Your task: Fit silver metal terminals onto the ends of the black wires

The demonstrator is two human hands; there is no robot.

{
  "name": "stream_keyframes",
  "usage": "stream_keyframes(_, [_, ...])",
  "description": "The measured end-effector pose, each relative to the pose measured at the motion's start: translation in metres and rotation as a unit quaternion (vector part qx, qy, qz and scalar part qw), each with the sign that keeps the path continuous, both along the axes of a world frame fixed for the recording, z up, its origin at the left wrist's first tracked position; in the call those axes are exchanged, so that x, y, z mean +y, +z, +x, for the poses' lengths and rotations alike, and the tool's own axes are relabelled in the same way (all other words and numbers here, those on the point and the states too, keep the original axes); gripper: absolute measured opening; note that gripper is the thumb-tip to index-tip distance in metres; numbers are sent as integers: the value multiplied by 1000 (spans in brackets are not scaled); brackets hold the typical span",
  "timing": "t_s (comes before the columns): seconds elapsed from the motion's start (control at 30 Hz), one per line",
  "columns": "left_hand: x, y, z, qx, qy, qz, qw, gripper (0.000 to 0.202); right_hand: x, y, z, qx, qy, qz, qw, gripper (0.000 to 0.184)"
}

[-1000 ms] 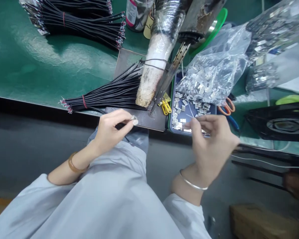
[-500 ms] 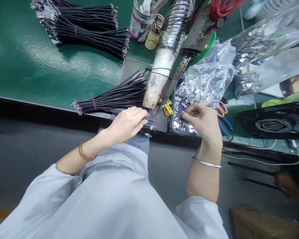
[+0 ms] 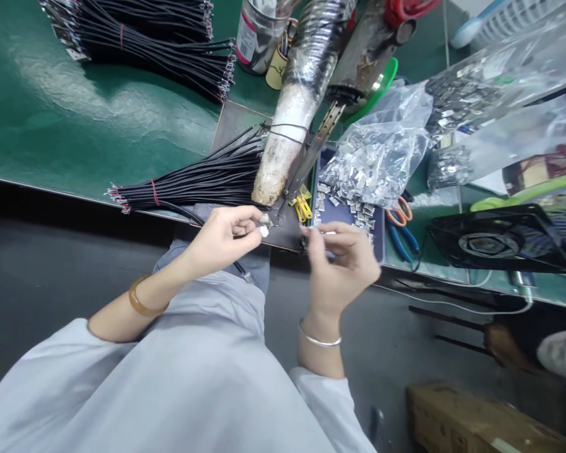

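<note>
My left hand (image 3: 233,236) is closed in a pinch at the bench edge, in front of the soldering stand. A black cable (image 3: 241,270) passes behind its fingers and hangs below, with a small metal plug at its end. White covers or bits show at the fingertips. To the right, my right hand (image 3: 342,261) is pinched and slightly blurred in front of the blue tray (image 3: 380,236). A tiny metallic bit seems to show between its fingers. Loose metal connector shells (image 3: 358,211) lie in the tray. A tied bundle of black cables (image 3: 202,179) lies left of the stand.
A wrapped exhaust hose (image 3: 283,135) comes down between the bundle and the tray, beside a metal arm (image 3: 316,148). Yellow clips (image 3: 302,206), pliers (image 3: 403,236), a black fan (image 3: 502,239) and bags of metal parts (image 3: 476,94) stand around. More cable bundles (image 3: 155,53) lie at back left.
My right hand has left the tray's shells and moved left toward my left hand, still pinched. My left hand has turned, and the cable now hangs below it. The view has shifted slightly.
</note>
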State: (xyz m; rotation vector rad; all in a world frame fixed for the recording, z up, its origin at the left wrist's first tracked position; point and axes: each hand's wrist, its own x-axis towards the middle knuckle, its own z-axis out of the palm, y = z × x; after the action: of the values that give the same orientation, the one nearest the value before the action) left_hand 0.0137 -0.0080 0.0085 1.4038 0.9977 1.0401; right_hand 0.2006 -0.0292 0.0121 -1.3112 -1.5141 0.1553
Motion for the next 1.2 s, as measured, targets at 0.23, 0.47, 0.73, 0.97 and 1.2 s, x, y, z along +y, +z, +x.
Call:
stream_keyframes(0.23, [1, 9, -2, -41, -23, -64, 997, 14, -10, -17, -25, 29, 91, 81, 992, 12])
stream_keyframes(0.47, [1, 14, 1, -33, -14, -78, 996, 12, -13, -13, -20, 143, 109, -53, 982, 7])
stream_keyframes(0.73, [0, 10, 4, -49, 12, -81, 995, 11, -15, -15, -24, 141, 107, 7, 984, 9])
stream_keyframes(0.97, [0, 9, 3, -67, 16, -71, 995, 11, -15, -13, -21, 41, 114, 47, 992, 16])
stream_keyframes(1.2, [-1, 9, 2, -60, -3, -88, 994, 8, -13, -11, -24, 44, 92, 32, 994, 13])
